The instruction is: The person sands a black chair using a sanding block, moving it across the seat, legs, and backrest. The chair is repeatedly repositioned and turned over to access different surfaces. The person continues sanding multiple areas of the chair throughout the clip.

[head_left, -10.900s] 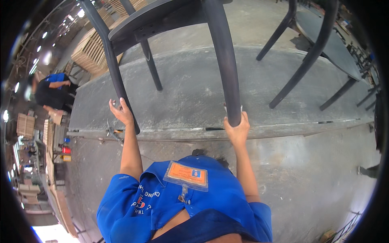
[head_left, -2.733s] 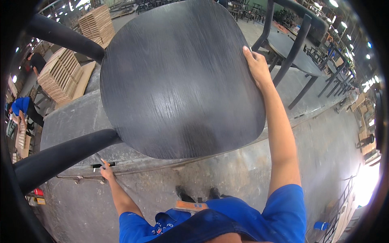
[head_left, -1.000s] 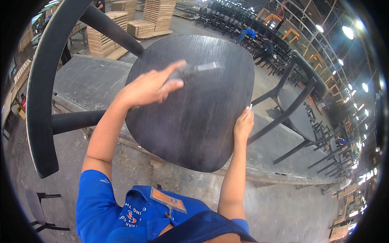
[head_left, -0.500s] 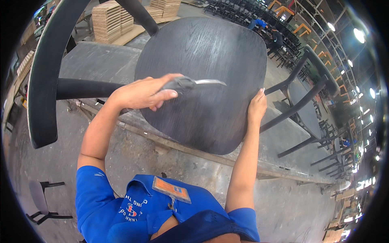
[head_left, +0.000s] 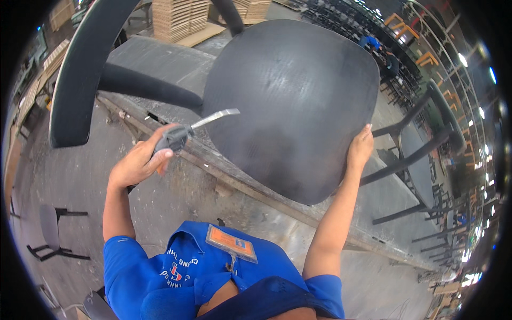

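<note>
My left hand (head_left: 140, 162) is closed round the dark grey handle of a bent-bladed scraper (head_left: 214, 117). Its thin metal blade points right and reaches over the left edge of a black wooden chair seat (head_left: 290, 101). The chair lies on a long grey workbench (head_left: 154, 61), its backrest (head_left: 77, 80) toward the left and its seat face turned up to me. At the seat's right rim, my right hand (head_left: 361, 146) grips the edge, thumb on top and fingers hidden underneath.
Another dark chair (head_left: 418, 154) stands on the bench to the right. Wooden panels (head_left: 181, 18) are stacked beyond the bench. A small chair (head_left: 53, 232) is on the floor at lower left. Two people (head_left: 381, 50) are among many chairs far off.
My left hand has drawn the scraper left and down, off the middle of the seat. My right hand keeps its hold on the rim. The whole view has shifted slightly.
</note>
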{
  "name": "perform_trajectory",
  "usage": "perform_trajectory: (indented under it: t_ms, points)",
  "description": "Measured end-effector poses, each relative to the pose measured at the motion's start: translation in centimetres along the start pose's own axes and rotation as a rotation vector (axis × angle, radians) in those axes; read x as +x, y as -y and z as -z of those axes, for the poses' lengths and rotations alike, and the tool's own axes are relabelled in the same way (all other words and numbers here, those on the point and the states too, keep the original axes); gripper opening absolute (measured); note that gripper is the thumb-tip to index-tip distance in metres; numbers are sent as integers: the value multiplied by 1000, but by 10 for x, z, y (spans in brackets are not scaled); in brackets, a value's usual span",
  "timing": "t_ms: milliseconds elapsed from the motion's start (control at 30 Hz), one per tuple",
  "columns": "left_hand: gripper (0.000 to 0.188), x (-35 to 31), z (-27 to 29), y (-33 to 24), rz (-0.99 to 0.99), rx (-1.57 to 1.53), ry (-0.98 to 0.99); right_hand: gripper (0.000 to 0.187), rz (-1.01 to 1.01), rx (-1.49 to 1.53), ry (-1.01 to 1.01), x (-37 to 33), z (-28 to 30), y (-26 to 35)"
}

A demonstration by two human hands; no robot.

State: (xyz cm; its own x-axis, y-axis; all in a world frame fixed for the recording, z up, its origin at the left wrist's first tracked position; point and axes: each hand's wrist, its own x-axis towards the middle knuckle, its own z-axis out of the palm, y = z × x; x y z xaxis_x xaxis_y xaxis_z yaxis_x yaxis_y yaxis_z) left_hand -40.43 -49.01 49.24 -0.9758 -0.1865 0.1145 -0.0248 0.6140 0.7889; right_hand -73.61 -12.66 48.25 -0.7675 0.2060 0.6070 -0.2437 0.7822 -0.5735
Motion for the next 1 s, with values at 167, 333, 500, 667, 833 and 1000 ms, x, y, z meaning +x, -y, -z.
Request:
perform_trajectory:
  t_ms: [167,333,500,667,833,1000]
  points:
    - [48,-37,-8,20,-34,-127,93,60,33,-7,29,9,-2,-5]
    - [45,-65,-11,33,192,-180,0,61,33,11,57,13,-2,-3]
    - [46,-74,-18,32,245,-35,-74,60,47,20,52,12,-3,-4]
    - [47,-57,-37,24,206,-93,-39,59,65,29,48,10,-2,-6]
    - [46,-34,-57,8,131,-37,132,58,35,9,32,8,1,-3]
    - [46,-7,-59,-10,105,93,15,57,-37,-16,33,8,1,3]
